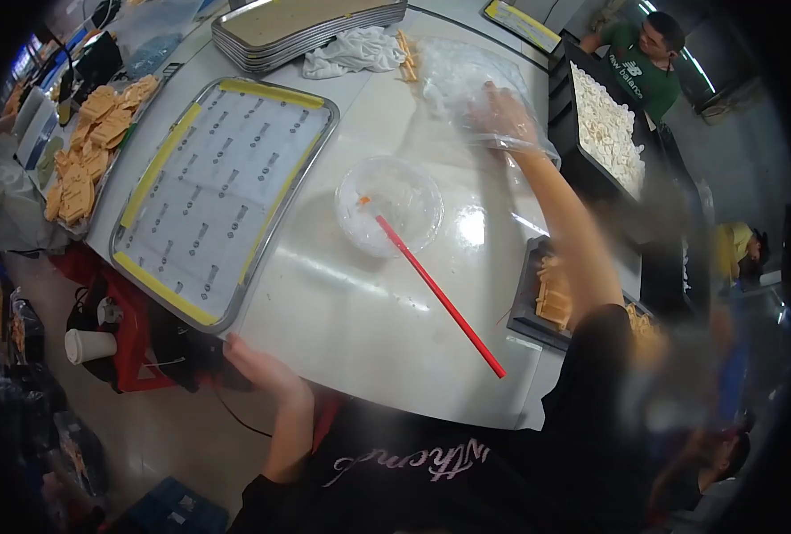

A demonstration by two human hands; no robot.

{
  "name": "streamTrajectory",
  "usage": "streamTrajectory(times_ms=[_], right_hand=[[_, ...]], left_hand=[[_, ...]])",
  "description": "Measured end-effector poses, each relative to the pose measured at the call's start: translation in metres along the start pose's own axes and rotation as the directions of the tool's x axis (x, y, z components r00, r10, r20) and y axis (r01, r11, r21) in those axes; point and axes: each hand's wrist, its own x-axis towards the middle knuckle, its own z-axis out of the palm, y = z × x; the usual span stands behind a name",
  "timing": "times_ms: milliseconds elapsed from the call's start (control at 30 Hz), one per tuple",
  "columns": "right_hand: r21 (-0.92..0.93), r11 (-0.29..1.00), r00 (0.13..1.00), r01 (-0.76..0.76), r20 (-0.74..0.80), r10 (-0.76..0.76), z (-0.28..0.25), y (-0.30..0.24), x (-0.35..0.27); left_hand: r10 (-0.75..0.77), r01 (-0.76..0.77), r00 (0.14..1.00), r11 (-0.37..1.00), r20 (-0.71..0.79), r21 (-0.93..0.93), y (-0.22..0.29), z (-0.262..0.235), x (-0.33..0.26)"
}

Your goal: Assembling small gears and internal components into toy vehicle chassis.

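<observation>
Left hand (pixel 258 365) at the near edge of the white surface (pixel 351 329), fingers curled on the near corner of the metal tray (pixel 226 200), holding it. Paper sheet with yellow strips inside the tray. Just right of the tray, a clear bowl (pixel 389 205) with a long red stick (pixel 440 298) leaning out toward the near right. Farther off, right hand (pixel 502 116) in a thin see-through glove, fingers spread wide on a clear plastic bag (pixel 462 76). Far left, another tray of tan biscuits (pixel 88 151). Far back, stacked trays (pixel 306 27) and a white cloth (pixel 351 52).
</observation>
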Motion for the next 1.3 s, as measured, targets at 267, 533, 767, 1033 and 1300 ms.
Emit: streamTrajectory(times_ms=[267, 533, 767, 1033, 1300], right_hand=[[0.158, 0.987, 0.999, -0.039, 0.000, 0.039, -0.039, -0.008, -0.080], [0.418, 0.908, 0.988, 0.020, 0.129, -0.081, -0.121, -0.011, -0.198], [0.619, 0.775, 0.985, 0.125, 0.016, -0.172, -0.175, -0.033, -0.310], [0.399, 0.817, 0.906, 0.416, -0.104, -0.410, -0.177, -0.038, -0.359], [0.320, 0.834, 0.888, 0.449, -0.268, -0.375, -0.158, -0.025, -0.356]], left_hand=[[-0.170, 0.205, 0.975, 0.932, 0.141, -0.299, 0.012, -0.005, -0.009], [0.204, -0.180, -0.034, 0.962, 0.978, -0.207, 0.007, -0.107, -0.059], [-0.347, 0.544, -0.573, 0.517, 0.743, 0.661, 0.057, 0.032, -0.140], [-0.473, 0.741, -0.546, 0.112, 0.691, 0.662, 0.049, 0.083, -0.185], [-0.542, 0.765, -0.322, 0.333, 0.776, 0.551, 0.035, 0.104, -0.196]])
